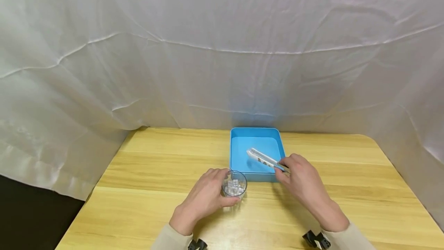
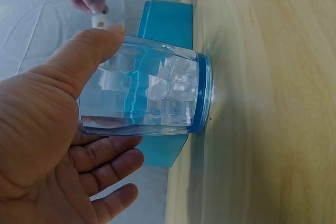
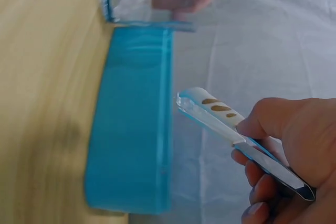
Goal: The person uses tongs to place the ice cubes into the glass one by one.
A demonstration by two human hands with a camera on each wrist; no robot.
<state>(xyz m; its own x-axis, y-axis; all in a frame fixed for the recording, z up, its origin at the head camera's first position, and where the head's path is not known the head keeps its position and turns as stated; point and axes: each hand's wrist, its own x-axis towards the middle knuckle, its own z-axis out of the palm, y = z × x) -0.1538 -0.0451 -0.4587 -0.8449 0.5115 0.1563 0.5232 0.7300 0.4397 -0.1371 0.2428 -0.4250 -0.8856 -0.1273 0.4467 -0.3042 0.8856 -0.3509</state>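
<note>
A clear glass (image 1: pixel 234 183) with several clear cubes (image 2: pixel 176 80) in its lower part stands upright on the table. My left hand (image 1: pixel 207 192) holds it from the left, thumb on the near side and fingers round the far side. My right hand (image 1: pixel 304 178) grips a pair of tongs (image 1: pixel 264 158) between thumb and fingers. The tongs are pale with brown marks, and their tips point left over the blue tray (image 1: pixel 232 155). In the right wrist view the tips lie close together, with a clear, shiny patch at the end; I cannot tell whether a cube is pinched there.
The square blue tray sits at the back of the wooden table (image 1: pixel 145 180), just behind the glass. A pale cloth (image 1: pixel 208 80) hangs behind and along both sides. Small black devices (image 1: pixel 316 239) are strapped at the wrists.
</note>
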